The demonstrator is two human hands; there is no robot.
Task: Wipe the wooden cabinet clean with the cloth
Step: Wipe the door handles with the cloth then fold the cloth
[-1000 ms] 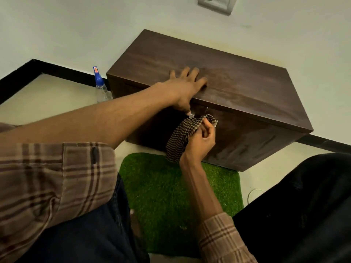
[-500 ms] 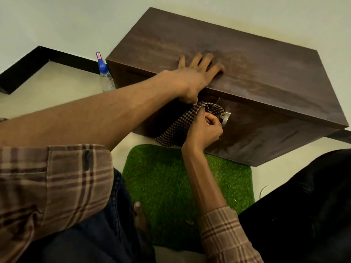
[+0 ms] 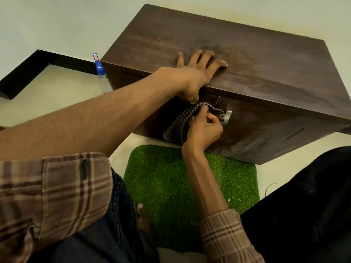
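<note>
**Cabinet front, handle wipe**

Cabinet (image 3: 247, 59): 12 o'clock. Left hand (image 3: 197, 73): spread flat on top. Right hand (image 3: 204, 128): pinching cloth (image 3: 180, 124) beside handle (image 3: 227, 116). Advice: work cloth around handle, brace firmly.

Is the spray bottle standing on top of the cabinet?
No, the spray bottle stands on the floor beside the cabinet, at its left end.

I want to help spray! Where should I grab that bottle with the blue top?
Grab the spray bottle round its clear body, below the blue nozzle. Come from its left, the open floor side, since the cabinet stands close on its right. It stands upright.
</note>
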